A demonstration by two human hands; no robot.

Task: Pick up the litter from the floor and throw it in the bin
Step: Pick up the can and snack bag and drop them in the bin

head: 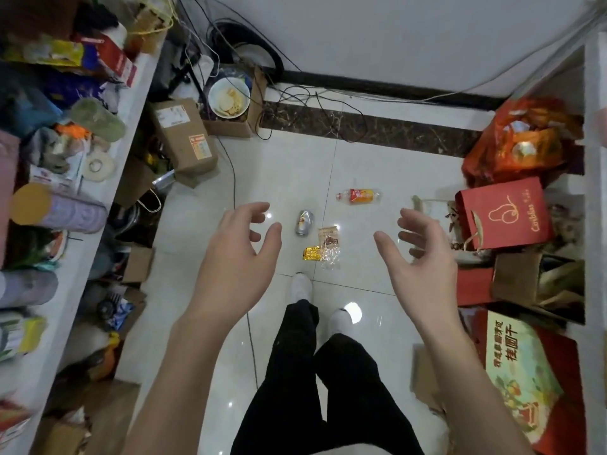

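While both arms reach forward over the floor, neither hand holds anything. The left hand point(241, 254) is spread loosely, fingers curled, thumb apart from the rest, palm turned inward. The right hand point(418, 257) mirrors it: fingers half-bent, thumb out, palm facing left, empty.

Litter lies on the white tiled floor point(289, 178) in the gap between the two hands, a little farther off. A crushed silver can point(304, 222) lies on its side, nearest the left hand. Just right of it, a brown-printed clear wrapper point(329, 246) lies flat; a gold foil wrapper point(311, 254) touches its near left edge. Farther off and to the right, a small plastic bottle point(358, 196) with a red and orange label lies on its side, apart from the others.

A white shoe point(302, 285) stands just near of the wrappers; a second one is farther back and to the right, black trouser legs above both.

Far left, an open cardboard box point(231, 124) against the wall has a white bowl point(229, 97) of scraps on top; whether this box serves as the bin, cannot tell. A sealed parcel box point(184, 136) leans beside it. Dark cables point(308, 103) trail across the dark border strip. At left, a cluttered white shelf point(98, 205). At right, a red gift bag point(504, 213) stands among orange bags and boxes.
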